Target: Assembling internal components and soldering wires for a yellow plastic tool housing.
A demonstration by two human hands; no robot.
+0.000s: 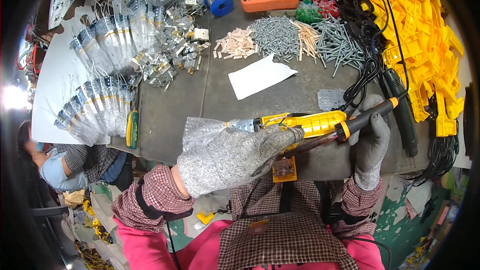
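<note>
My left hand [235,157], in a grey knit glove, is clamped over the yellow moulded plastic housing [312,122] at the near edge of the grey tabletop [200,95]. My fingers wrap its left end, where a metal bracket in a clear bubble-film sleeve [210,130] sticks out to the left of the housing.

My right hand [372,137], same grey glove, grips the black-and-orange-handled soldering iron [367,115] low on the handle. The shaft angles down-left toward the housing. The tip is hidden behind my left fingers, so I can't tell whether it's touching the joint.

Doing this well, as I judge it:
- Keep the housing pinned flat; any roll moves the joint off the tip.
- Keep left fingertips clear of the hot shaft, since they sit right beside it.
- Bring the iron in along its own axis, no sideways scrubbing on the plastic wall.
- Watch the black cable [362,77] running up behind the housing; drag on it will tug the handle.
- Keep the film sleeve away from the heat.

Around the housing: a small orange-framed fixture [284,169] sits just below it at the tabletop edge, a torn white paper scrap [260,77] lies above it, grey screws [277,35] are further up and stacked yellow plastic parts [425,35] lie to the upper right.
</note>
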